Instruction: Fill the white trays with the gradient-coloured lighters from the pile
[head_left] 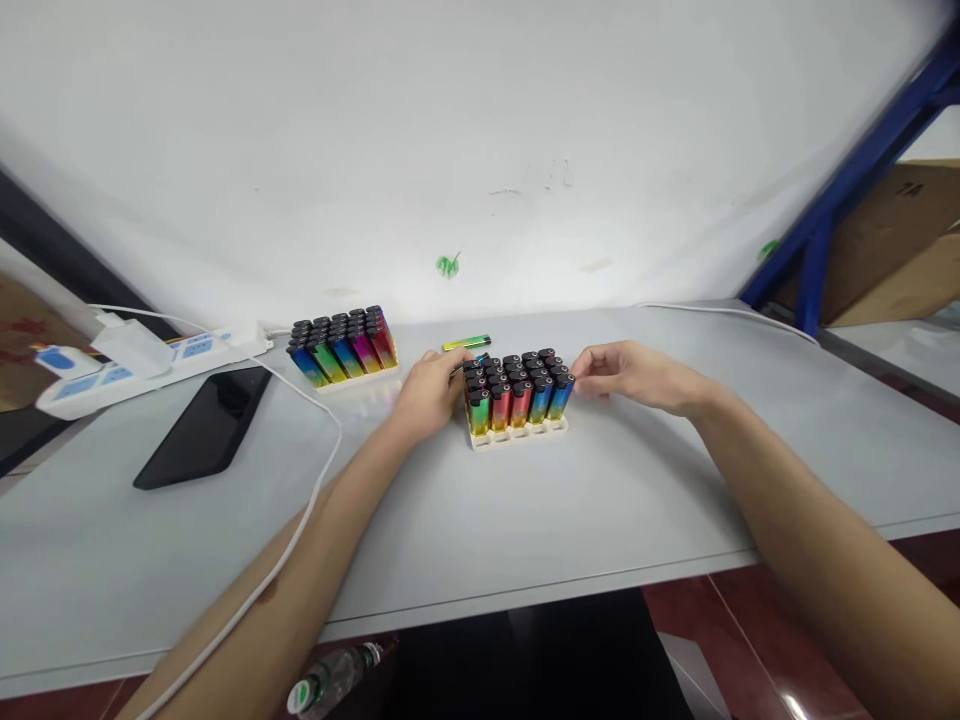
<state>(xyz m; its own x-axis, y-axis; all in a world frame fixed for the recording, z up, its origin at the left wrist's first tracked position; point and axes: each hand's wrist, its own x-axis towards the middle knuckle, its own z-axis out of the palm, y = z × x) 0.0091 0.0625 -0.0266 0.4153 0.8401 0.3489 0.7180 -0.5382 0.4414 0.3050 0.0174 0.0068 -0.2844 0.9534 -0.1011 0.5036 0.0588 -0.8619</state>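
Observation:
A white slotted tray [519,436] in front of me holds upright lighters [520,403] in rainbow metallic colours with black tops; its nearest row of slots has no lighters. At the tray's left side is my left hand [431,395], its fingers closed and partly hidden behind the lighters. A blue lighter [482,357] shows at those fingertips, mostly covered. To the right, my right hand [619,375] is curled with thumb and forefinger drawn together, close beside the corner lighter. Nothing shows in its fingers. Behind the tray lies a single green-yellow lighter [466,342].
A second tray [360,378] full of lighters stands back left. Beyond a black phone [202,425] lies a power strip [157,365] with plugs. A white cable [330,450] crosses over my left forearm. A blue frame [817,230] and cartons [900,250] stand right; a bottle [334,680] is below the table edge.

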